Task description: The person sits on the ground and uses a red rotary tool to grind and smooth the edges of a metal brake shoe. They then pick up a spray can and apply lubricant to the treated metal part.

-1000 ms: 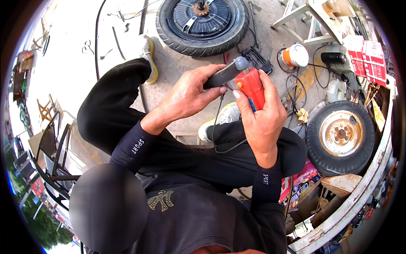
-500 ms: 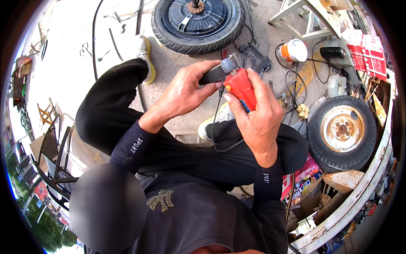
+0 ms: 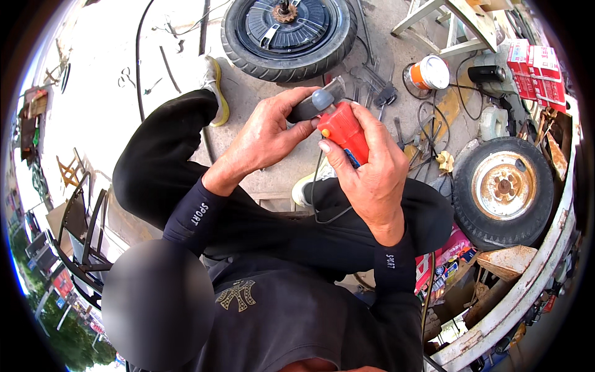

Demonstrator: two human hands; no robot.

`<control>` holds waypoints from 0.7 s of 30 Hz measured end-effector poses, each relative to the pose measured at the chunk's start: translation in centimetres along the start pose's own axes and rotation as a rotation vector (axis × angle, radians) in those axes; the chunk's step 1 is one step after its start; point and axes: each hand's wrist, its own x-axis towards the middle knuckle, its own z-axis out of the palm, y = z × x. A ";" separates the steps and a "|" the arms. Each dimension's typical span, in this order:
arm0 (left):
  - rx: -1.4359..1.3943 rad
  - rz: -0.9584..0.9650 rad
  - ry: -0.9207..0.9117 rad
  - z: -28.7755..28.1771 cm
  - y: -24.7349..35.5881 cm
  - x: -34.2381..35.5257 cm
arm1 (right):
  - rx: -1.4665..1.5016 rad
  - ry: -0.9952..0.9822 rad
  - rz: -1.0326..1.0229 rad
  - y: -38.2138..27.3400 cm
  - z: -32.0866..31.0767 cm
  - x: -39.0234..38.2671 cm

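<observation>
My right hand (image 3: 379, 166) is wrapped round a red handheld electric grinder (image 3: 344, 131) with a yellow button. A rounded blue-grey grinding head (image 3: 322, 99) sits at the grinder's front end. Between the thumb and fingers of my left hand (image 3: 273, 129) is a dark flat strip (image 3: 302, 110), its far end pale and shiny. The grinding head overlaps the strip in this view; whether they touch I cannot tell. A thin black cord (image 3: 314, 186) loops below the grinder, over my right leg.
A motor wheel with a tyre (image 3: 288, 74) lies ahead. To the right are a white tub with an orange band (image 3: 429, 73), loose cables, red boxes (image 3: 538, 74) and a rusty-rimmed wheel (image 3: 503, 189). A stool (image 3: 455, 28) stands at far right, a chair (image 3: 77, 232) at left.
Both hands have shifted slightly left with the grinder and the strip. The strip's pale far end shows more. My grips stay the same.
</observation>
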 end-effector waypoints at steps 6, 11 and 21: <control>-0.110 -0.014 0.004 0.2 0.4 -0.2 | 0.024 0.035 0.011 0.3 0.3 0.0; -0.105 -0.076 -0.008 -0.3 1.5 0.0 | -0.066 0.078 0.120 1.0 0.4 0.0; -0.139 -0.184 -0.024 -0.8 -0.2 -1.5 | 0.000 0.020 0.026 -0.2 1.9 -1.3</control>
